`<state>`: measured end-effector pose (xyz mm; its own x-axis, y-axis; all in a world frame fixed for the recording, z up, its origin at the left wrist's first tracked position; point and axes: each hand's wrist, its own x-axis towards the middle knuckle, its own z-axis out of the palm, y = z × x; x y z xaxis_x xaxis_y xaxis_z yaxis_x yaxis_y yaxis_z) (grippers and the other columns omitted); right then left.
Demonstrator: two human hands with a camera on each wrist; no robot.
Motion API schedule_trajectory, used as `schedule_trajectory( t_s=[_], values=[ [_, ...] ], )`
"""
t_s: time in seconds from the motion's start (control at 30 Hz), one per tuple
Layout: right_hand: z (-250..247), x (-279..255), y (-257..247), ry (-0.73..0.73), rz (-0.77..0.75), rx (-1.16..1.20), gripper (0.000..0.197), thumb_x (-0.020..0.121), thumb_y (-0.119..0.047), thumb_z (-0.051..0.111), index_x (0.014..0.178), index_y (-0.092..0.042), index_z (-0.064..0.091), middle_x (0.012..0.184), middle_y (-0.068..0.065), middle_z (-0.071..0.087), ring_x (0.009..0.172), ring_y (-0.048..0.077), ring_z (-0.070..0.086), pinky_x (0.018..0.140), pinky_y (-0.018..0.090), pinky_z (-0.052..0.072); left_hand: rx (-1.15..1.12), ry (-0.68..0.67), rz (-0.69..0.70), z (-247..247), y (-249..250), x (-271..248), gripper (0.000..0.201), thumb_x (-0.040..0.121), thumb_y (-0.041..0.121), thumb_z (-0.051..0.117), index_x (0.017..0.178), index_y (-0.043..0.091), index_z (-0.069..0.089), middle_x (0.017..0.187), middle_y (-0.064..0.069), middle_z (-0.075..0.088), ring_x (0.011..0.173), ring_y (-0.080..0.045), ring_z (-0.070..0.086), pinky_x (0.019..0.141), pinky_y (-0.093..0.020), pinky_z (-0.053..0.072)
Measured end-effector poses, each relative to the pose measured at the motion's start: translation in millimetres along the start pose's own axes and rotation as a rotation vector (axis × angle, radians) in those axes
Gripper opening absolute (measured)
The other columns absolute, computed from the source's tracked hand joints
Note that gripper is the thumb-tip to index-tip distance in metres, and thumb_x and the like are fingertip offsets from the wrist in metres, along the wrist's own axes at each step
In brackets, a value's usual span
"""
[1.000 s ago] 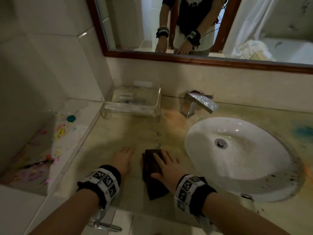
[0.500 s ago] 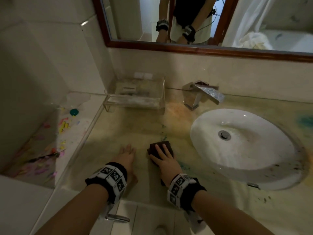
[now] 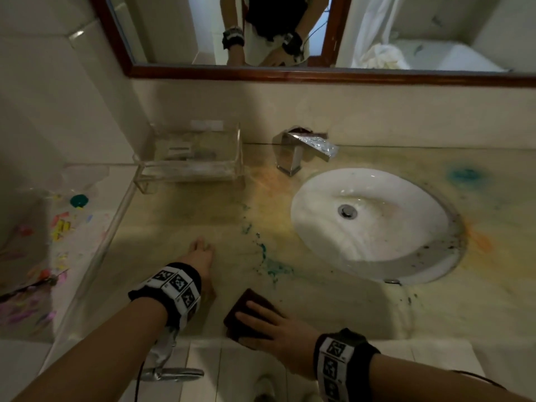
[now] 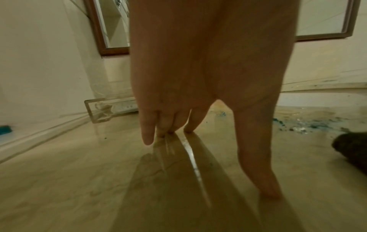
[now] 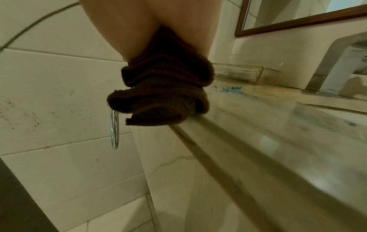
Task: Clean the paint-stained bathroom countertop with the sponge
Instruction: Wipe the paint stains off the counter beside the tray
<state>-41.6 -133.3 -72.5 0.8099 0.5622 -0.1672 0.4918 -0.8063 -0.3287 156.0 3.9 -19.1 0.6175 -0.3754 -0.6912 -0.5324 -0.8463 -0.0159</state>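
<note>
At the front edge of the glossy beige stone worktop (image 3: 333, 311), my right hand (image 3: 278, 335) presses flat fingers (image 3: 252, 313) on the dark brown sponge (image 3: 246, 303); left hand (image 3: 200, 256) braces, fingers spread. Next I judge: scrub forward into the teal paint smear (image 3: 272, 268).

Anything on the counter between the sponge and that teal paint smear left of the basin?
Nothing visible. The sponge sits under the right hand at the front edge; bare countertop lies between it and the teal smear.

Bare forearms; black wristbands (image 3: 171, 288) with white square-code tags; thin dark cable (image 3: 478, 382).
</note>
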Motion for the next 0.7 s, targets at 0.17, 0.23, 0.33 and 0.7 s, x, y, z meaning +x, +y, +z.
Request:
schedule_trajectory(
  t_s=[0.17,0.23,0.33,0.7],
  values=[
    [-2.7,-8.5,30.6,0.018,0.050,-0.107,0.056,0.089,-0.027,0.042,0.143,-0.021,0.029,0.157,0.009,0.020,0.141,0.036,0.006,0.107,0.062,0.027,-0.049,0.052,0.031,2.8,-4.6,-6.0,0.111,0.076,0.035,0.074,0.150,0.012,-0.005,0.157,-0.013,-0.017,0.148,-0.026,-0.006,0.121,-0.038,0.019],
    [-11.5,-15.7,52.3,0.061,0.130,-0.128,0.061,0.084,-0.032,0.048,0.141,-0.017,0.035,0.151,0.016,0.031,0.137,0.041,0.016,0.105,0.060,0.023,-0.072,0.077,0.048,6.4,-7.0,-9.3,0.109,0.077,0.036,0.073,0.150,0.013,-0.004,0.158,-0.013,-0.015,0.148,-0.026,-0.004,0.121,-0.036,0.017],
    [-25.0,-35.4,87.6,0.083,0.288,-0.156,0.072,0.075,-0.030,0.071,0.137,-0.016,0.038,0.142,0.019,0.045,0.129,0.043,0.040,0.096,0.055,0.039,-0.109,0.100,0.052,9.5,-10.3,-13.2,0.105,0.078,0.038,0.071,0.150,0.015,-0.002,0.158,-0.011,-0.014,0.148,-0.024,-0.001,0.121,-0.034,0.017],
    [-55.5,-6.5,60.9,0.408,0.366,-0.036,0.067,0.073,-0.004,0.069,0.132,-0.012,0.039,0.135,0.032,0.047,0.122,0.054,0.044,0.090,0.067,0.042,-0.161,0.145,0.019,-23.9,-7.3,-4.0,0.077,0.084,0.021,0.068,0.147,0.012,0.024,0.155,-0.011,0.023,0.143,-0.027,0.026,0.116,-0.033,0.028]
  ],
)
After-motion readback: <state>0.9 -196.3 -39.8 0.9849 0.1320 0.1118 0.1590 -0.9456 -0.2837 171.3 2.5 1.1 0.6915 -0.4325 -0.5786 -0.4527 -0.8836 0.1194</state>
